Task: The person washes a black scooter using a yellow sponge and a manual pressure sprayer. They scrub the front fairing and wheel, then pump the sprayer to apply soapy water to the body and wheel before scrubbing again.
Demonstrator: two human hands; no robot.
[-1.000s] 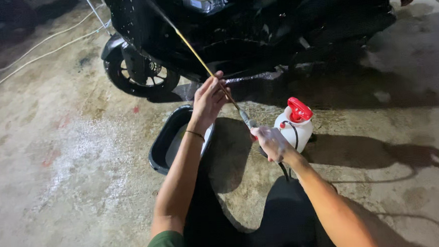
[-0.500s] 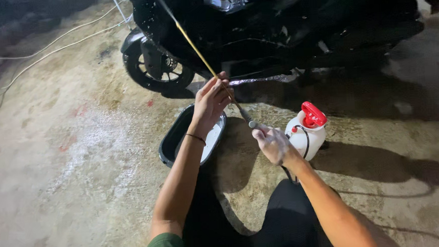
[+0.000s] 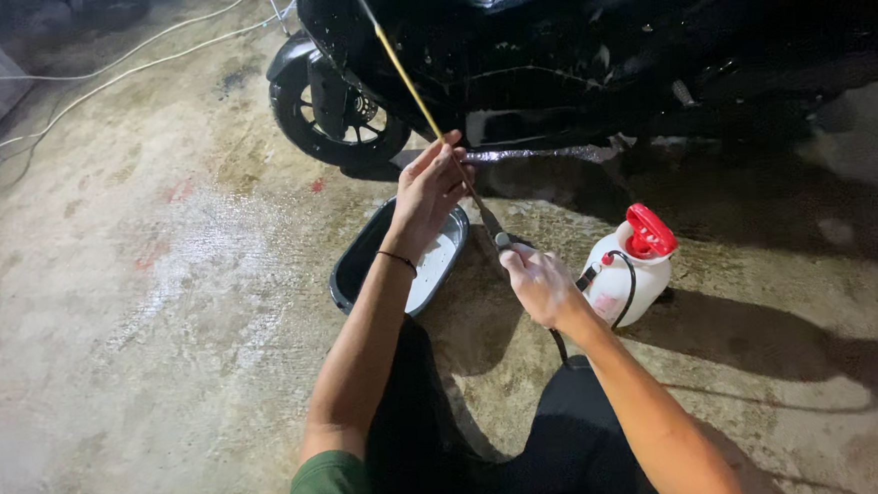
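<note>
scooter [image 3: 589,59] at far side, standing on concrete floor [image 3: 113,324], front wheel [image 3: 337,112] at its left end. basin [image 3: 400,259] on floor just before wheel. pump sprayer bottle [image 3: 626,272] on floor right of basin, before scooter. spray wand [image 3: 422,108] slants from lower right up to upper left, between basin and bottle, across scooter. left hand [image 3: 431,187] on wand over basin's far rim; right hand [image 3: 536,282] on wand's lower end, just left of bottle. cables [image 3: 119,58] on floor far left, behind wheel.
</note>
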